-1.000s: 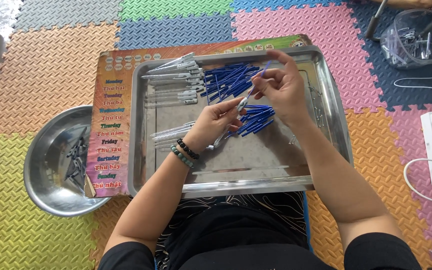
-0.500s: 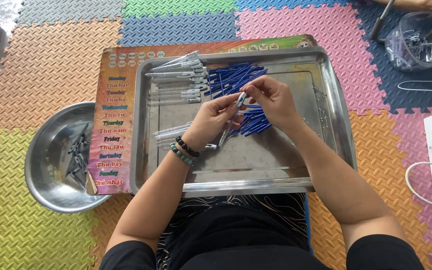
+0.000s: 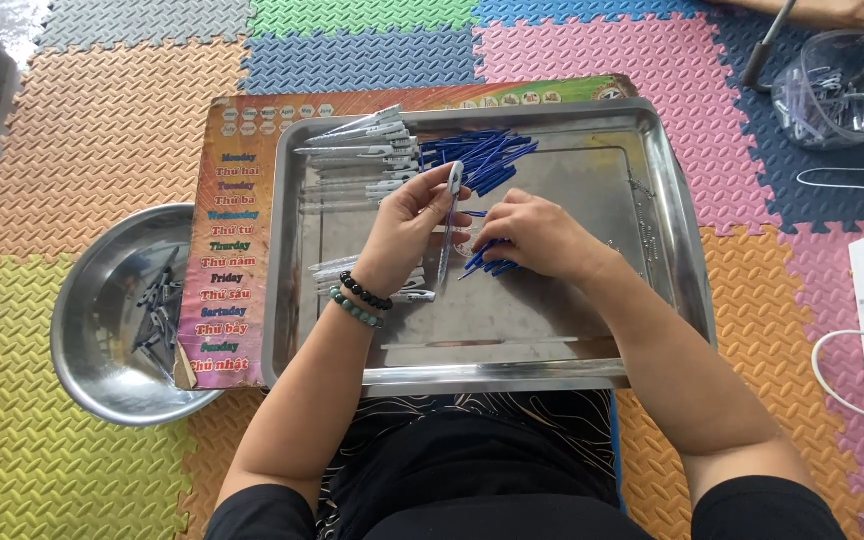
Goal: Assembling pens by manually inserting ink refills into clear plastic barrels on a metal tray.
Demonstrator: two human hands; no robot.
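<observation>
A: Left hand [image 3: 407, 235]: a clear pen barrel [image 3: 448, 225] is held upright between thumb and closed fingers over the steel tray [image 3: 552, 355]. It was tilted toward the right hand half a second ago; its capped end is now raised.

B: Right hand [image 3: 537, 235]: lowered since then onto the small cluster of blue refills [image 3: 487, 262] at tray centre. Fingers are curled over them; whether one is gripped cannot be told. Hands that were joined at the barrel are now just apart.

A: Larger blue refill pile [image 3: 482, 155] and clear barrels [image 3: 367, 150] are noted unchanged at the tray's far side. Round metal bowl [image 3: 102, 320] is recorded left of the tray, unmoved.
</observation>
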